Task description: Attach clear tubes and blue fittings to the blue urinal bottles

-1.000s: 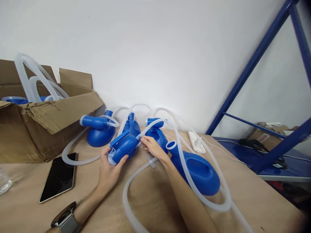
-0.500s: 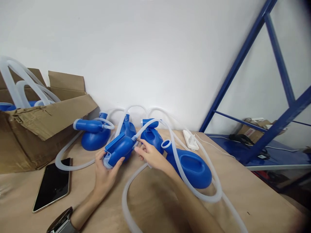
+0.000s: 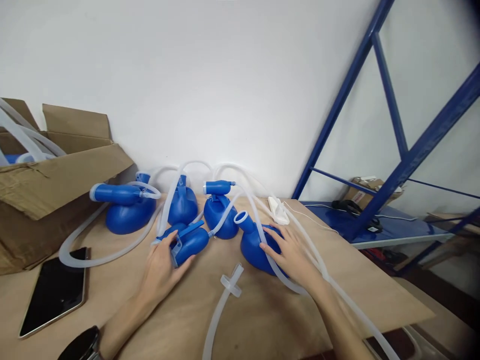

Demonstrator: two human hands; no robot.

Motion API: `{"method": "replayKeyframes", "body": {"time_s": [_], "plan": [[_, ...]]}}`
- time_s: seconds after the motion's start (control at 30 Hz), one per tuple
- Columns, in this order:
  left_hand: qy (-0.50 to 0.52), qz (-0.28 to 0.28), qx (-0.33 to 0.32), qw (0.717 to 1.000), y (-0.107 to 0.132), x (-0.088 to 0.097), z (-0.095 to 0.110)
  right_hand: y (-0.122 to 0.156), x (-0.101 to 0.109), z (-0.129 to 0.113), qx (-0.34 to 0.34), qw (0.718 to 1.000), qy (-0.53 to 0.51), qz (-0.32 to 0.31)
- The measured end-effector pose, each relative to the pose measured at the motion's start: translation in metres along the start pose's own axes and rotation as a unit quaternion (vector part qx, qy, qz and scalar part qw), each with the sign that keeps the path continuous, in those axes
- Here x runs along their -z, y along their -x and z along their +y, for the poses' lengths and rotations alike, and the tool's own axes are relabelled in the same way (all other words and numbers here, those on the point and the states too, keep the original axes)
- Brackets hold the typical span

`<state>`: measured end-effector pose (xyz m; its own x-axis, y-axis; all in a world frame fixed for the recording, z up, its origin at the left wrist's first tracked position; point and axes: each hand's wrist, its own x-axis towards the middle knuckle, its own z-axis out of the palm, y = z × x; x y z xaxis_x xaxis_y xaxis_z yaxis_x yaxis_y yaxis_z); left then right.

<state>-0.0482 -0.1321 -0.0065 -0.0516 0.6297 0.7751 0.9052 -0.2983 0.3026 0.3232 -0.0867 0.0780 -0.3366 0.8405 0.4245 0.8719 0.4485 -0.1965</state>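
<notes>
My left hand (image 3: 165, 265) is closed around a blue plastic urinal head (image 3: 193, 246), its narrow end pointing right, with a translucent hose (image 3: 225, 216) fixed to it. Over the top of a rounded blue urinal bottle (image 3: 257, 252) at right, my right hand (image 3: 288, 252) curls its fingers, the thumb on the near side. That bottle's round white-rimmed mouth faces up and left; its right part is hidden by the hand. Between the hands, a hose end with a clear cap-like fitting (image 3: 230, 285) lies on the table.
Several more blue bottles (image 3: 129, 217) with hoses stand along the wall. An open carton (image 3: 56, 200) of hoses and blue parts is at left, a dark tablet (image 3: 56, 290) before it. A white power strip (image 3: 278, 210) lies behind my right hand, near a blue metal rack (image 3: 337, 120).
My right hand has left the hose joint at the urinal head and moved right onto the blue bottle. The capped hose end is now uncovered. The view has shifted rightward.
</notes>
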Motion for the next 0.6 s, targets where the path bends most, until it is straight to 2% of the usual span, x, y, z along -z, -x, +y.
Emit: {"method": "replayKeyframes", "body": {"time_s": [0.07,0.13,0.23,0.3,0.37,0.43,0.5,0.53,0.6], "plan": [[-0.02,-0.04,-0.006,0.999,0.002,-0.003,0.003,-0.002,-0.002,0.005,0.004,1.0,0.003,0.026],[-0.046,-0.047,-0.02,0.998,0.002,-0.003,0.009,-0.007,-0.003,0.012,-0.021,0.998,0.0,0.056],[-0.067,0.02,-0.052,0.996,0.002,0.004,0.022,-0.015,-0.004,0.026,-0.08,0.993,-0.01,0.089],[-0.034,0.025,-0.099,0.994,0.007,0.011,0.035,-0.017,-0.004,0.033,-0.086,0.992,-0.02,0.084],[0.023,-0.056,-0.122,0.991,0.016,0.015,0.052,-0.016,-0.004,0.035,-0.069,0.995,-0.04,0.066],[0.059,-0.201,-0.062,0.976,0.027,0.016,0.072,-0.013,-0.004,0.034,-0.061,0.994,-0.068,0.052],[0.08,-0.317,0.008,0.945,0.035,0.012,0.091,-0.012,-0.004,0.032,-0.06,0.993,-0.096,0.04],[0.092,-0.353,0.032,0.931,0.036,0.009,0.097,-0.011,-0.003,0.032,-0.059,0.992,-0.109,0.037],[0.12,-0.372,0.054,0.919,0.031,0.005,0.105,-0.011,-0.002,0.032,-0.048,0.989,-0.14,0.031]]}}
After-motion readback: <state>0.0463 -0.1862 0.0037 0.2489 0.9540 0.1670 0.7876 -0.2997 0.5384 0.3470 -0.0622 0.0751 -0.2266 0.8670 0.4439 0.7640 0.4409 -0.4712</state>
